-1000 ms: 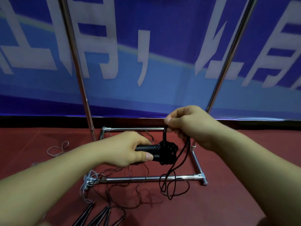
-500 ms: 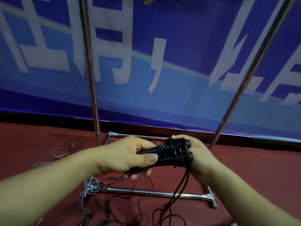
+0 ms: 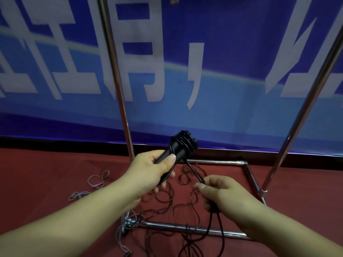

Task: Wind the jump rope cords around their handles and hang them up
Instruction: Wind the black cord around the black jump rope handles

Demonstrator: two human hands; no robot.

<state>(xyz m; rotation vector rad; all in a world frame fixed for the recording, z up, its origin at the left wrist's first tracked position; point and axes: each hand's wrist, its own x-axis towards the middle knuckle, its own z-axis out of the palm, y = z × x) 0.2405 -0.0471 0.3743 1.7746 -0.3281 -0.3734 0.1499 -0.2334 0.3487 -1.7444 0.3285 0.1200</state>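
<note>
The left hand clenched the black jump rope handles, hiding their lower ends, while the right hand at 4 o'clock pinched the blurred cord.

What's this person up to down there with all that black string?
A person is winding a jump rope. The left hand grips the black handles, which already carry several turns of cord near their far end. The right hand pinches the loose black cord leading off the handles, ready for another turn. More cord trails on the red floor around the metal rack base. Nothing from this rope is hung up yet.
</note>
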